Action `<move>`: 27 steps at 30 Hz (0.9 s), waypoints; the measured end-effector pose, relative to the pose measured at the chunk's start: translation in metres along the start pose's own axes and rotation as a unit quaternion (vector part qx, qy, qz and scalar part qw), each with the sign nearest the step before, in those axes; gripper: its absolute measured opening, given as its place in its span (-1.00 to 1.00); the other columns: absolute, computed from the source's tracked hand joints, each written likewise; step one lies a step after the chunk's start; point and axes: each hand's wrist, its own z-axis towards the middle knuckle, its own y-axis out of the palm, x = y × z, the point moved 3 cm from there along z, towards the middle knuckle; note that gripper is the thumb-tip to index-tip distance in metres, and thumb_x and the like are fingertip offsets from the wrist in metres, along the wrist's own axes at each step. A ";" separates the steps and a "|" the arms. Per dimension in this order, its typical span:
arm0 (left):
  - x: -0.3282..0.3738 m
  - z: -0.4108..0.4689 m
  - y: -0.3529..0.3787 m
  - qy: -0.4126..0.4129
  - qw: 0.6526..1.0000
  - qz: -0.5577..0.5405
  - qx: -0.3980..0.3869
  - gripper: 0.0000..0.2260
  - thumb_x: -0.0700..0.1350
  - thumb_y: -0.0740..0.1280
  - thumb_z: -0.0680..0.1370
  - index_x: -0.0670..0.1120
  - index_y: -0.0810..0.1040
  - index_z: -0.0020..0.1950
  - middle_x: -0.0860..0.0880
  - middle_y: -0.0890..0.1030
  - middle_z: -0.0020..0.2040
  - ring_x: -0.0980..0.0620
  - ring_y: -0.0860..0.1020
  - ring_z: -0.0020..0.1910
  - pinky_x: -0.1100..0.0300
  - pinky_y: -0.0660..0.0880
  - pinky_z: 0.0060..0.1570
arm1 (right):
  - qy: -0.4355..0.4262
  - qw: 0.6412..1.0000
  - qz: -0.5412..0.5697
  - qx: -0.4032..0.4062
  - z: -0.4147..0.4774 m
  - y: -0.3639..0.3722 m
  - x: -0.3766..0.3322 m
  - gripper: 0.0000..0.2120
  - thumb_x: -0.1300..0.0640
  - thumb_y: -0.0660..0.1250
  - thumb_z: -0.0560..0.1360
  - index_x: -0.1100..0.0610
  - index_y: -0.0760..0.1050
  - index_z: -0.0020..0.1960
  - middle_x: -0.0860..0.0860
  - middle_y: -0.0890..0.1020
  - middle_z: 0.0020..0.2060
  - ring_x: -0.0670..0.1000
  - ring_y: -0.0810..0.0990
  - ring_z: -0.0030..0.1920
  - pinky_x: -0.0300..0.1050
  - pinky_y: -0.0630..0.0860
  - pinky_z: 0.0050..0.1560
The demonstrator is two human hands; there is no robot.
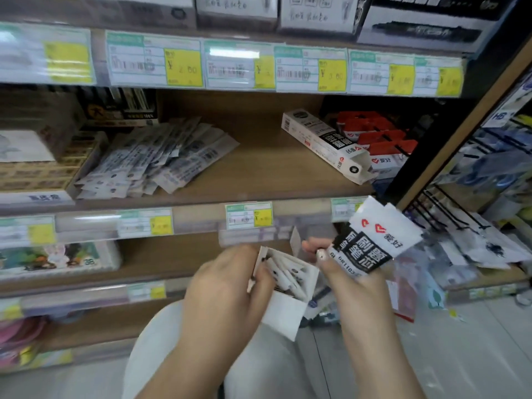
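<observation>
My left hand (230, 286) grips an open white carton (288, 309) holding several slim white packets, its fingers curled over the left rim. My right hand (345, 275) holds a small bunch of black-and-white packets (374, 243) with red heart logos, lifted just right of the carton's mouth. Both hands hover in front of the lower shelves, above my lap.
On the middle wooden shelf (253, 168) lie a fanned pile of flat packets (155, 159), a long white-and-black box (328, 145) with its end flap open, and red-topped packs (380, 133). Price tags line the shelf edges. A wire rack (449, 214) stands at right.
</observation>
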 end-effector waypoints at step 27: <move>-0.014 -0.005 0.008 0.042 0.992 0.043 -0.113 -0.70 -0.26 0.11 0.41 -0.22 0.62 -0.07 -0.23 0.56 0.15 -0.21 0.58 0.04 -0.06 0.57 -0.15 | -0.048 0.997 -0.014 -0.050 -0.010 0.030 -0.004 -0.81 0.08 0.31 0.38 -0.22 0.50 -0.31 -0.22 0.56 -0.37 -0.15 0.53 -0.30 -0.31 0.45 -0.20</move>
